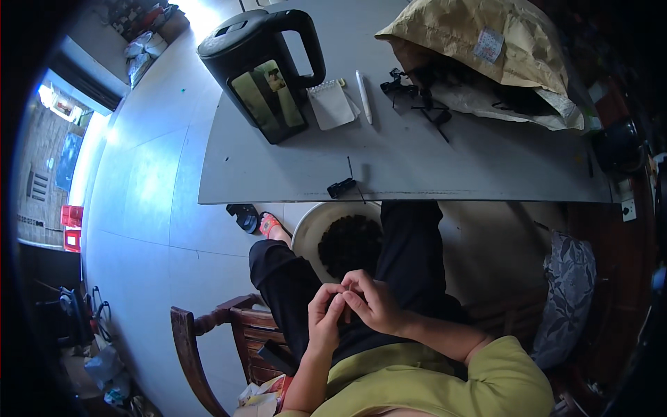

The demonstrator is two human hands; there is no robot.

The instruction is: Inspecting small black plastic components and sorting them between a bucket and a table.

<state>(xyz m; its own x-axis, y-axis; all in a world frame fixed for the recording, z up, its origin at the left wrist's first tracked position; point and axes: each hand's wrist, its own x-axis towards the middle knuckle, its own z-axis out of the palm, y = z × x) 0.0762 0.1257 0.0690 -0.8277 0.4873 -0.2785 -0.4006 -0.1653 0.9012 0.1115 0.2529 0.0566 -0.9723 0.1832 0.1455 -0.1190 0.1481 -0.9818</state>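
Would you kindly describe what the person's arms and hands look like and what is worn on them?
Both forearms are bare, with no gloves. No watch, ring or bracelet shows on the left hand or the right hand, though small items would be hard to tell at this size. A yellow-green short sleeve covers the right upper arm; the same shirt reaches the left side at the lower edge.

Head view: steep downward, hands close below.

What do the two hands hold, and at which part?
Both hands pinch a small dark piece between their fingertips above the lap; its kind and the gripped part cannot be told.
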